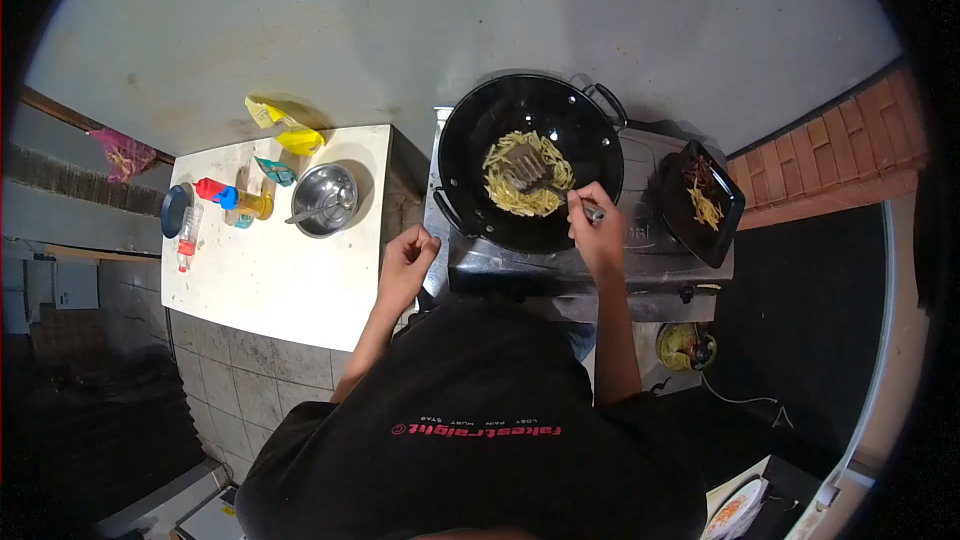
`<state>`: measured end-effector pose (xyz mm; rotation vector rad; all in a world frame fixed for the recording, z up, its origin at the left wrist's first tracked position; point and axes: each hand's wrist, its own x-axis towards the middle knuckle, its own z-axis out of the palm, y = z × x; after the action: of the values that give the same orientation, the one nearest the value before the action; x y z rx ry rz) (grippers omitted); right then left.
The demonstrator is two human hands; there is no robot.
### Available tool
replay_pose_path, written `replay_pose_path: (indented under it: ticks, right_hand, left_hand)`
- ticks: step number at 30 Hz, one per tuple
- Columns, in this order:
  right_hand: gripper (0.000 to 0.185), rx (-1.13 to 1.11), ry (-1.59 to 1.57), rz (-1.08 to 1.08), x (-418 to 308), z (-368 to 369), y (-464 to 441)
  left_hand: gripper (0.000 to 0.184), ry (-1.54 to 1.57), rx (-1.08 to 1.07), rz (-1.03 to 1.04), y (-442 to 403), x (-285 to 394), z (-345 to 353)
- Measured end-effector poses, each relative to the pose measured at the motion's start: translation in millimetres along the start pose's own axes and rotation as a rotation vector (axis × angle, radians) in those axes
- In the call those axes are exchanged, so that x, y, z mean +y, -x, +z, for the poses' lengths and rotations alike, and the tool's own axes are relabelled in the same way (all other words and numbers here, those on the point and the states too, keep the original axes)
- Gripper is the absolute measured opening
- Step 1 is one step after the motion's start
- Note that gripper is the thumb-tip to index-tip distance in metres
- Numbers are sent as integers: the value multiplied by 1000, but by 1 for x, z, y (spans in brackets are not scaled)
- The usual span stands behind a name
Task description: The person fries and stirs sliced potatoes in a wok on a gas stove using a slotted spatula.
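My right hand (599,230) is wrapped round the handle of a slotted spatula (526,169). The spatula's metal head lies among pale yellow strips (540,202), which look like shredded potato, in a black wok (464,135). The wok has two loop handles and sits on a steel gas stove (510,275). Curled into a loose fist, my left hand (406,258) hovers by the stove's left edge, below the wok's left handle. Nothing shows in its fingers, and it is apart from the wok.
A black tray (716,242) with dark and yellow strips rests right of the wok. On the white table (270,290) at left stand a steel bowl (338,222) with a spoon, several bottles and a yellow bag (292,132). A wall rises behind the stove.
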<state>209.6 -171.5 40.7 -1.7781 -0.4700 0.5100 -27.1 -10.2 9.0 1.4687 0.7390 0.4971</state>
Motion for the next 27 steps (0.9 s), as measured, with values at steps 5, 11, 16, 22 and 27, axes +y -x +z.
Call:
replay_pose_path:
  ticks: [5,11,16,22,27]
  right_hand:
    - [17,-5,93,-76,6,3,4]
    - [18,22,60,-63,8,3,0]
    - [18,4,-63,26,5,0,1]
    - [18,39,27,-57,2,0,1]
    - [19,-3,-23,-12,-4,0,3]
  left_hand:
    - [31,3,-2,-22,0,1,-2]
    - [30,-11,-3,-8,1,3,-1]
    - [30,0,-7,-14,1,2,-2]
    - [31,18,-8,-12,0,-2,-2]
    - [31,11,-2,-15,1,2,-2]
